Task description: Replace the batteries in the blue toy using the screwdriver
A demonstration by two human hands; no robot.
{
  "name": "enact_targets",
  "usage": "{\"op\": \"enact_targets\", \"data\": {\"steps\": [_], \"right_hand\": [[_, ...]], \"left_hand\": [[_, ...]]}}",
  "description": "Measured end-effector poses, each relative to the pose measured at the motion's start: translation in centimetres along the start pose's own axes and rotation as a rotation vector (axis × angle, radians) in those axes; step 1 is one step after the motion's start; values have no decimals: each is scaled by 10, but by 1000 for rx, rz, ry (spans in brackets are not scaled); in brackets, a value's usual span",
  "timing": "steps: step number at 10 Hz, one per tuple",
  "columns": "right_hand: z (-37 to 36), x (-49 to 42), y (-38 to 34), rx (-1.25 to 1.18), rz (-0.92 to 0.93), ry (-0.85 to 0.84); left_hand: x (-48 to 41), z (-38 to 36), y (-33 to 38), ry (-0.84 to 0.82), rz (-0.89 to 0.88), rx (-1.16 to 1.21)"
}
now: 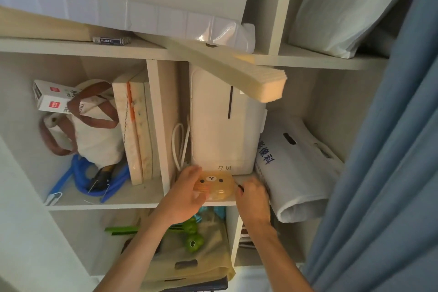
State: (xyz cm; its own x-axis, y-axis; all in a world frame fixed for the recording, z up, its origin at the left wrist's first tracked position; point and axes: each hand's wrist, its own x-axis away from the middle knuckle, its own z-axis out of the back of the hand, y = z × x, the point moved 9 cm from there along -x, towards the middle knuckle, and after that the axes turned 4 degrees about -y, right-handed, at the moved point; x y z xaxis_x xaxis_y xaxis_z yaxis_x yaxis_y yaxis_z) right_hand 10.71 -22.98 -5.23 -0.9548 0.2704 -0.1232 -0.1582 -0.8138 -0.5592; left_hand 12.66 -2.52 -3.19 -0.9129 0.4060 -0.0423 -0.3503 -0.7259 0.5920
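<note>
The left hand (188,193) has its fingers (193,171) wrapped over the near-left side of a small translucent orange box (214,185) with a bear face on its lid, gripping it. The right hand (251,196) is just right of the box; its fingers are curled shut, and something small and dark (240,188) shows at their tips, too small to identify. Whether it is a screwdriver cannot be told.

The box sits at the front edge of the shelf (132,201), directly in front of a tall white appliance (222,125). A white cable (181,144) hangs left of the appliance; a rolled white bag (298,168) lies to its right. A pack of batteries (111,40) rests on the shelf above, well left of the appliance.

Progress, by judgement: very early. The blue toy cannot be identified anywhere in view. Nothing is unscrewed, and no batteries are in hand. Fetching supplies appears to be the current step; opening the toy, swapping batteries and closing it all remain.

The box's contents are indistinct through its walls. The compartment below the box is partly blocked by both forearms; green toys (193,234) show there. A blue curtain (384,149) covers the right side.
</note>
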Motion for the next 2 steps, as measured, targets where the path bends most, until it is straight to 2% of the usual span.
{"op": "enact_targets", "data": {"steps": [2], "right_hand": [[41,38,-13,-41,188,52]], "left_hand": [[34,18,20,222,-148,61]]}}
